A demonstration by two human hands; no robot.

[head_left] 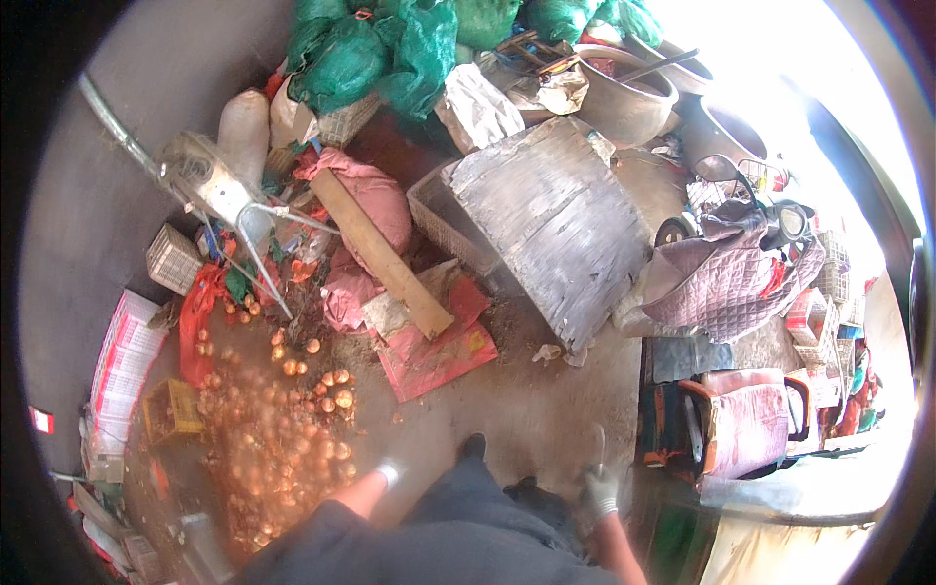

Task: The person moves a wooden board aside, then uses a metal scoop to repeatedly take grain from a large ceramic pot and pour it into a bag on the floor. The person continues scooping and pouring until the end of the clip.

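I am standing and looking down at a dirt floor. My left hand [389, 474], in a white glove, hangs low at my side, right of a loose heap of small orange-brown onions [283, 429] spread over the floor. My right hand [600, 490], also in a white glove, hangs by my right hip with its fingers curled. A pale blurred shape rises just above it, and I cannot tell whether it is held. My dark shoe [473, 447] shows between the hands, above my grey clothing [468, 536].
Ahead lie pink sacks [375, 200], a wooden plank [380, 252] and a grey board [556, 219] on a crate. Green net sacks [390, 49] and metal pots [624, 97] stand at the back. A scooter under a quilted cover [726, 273] is to the right, a yellow crate [174, 408] to the left.
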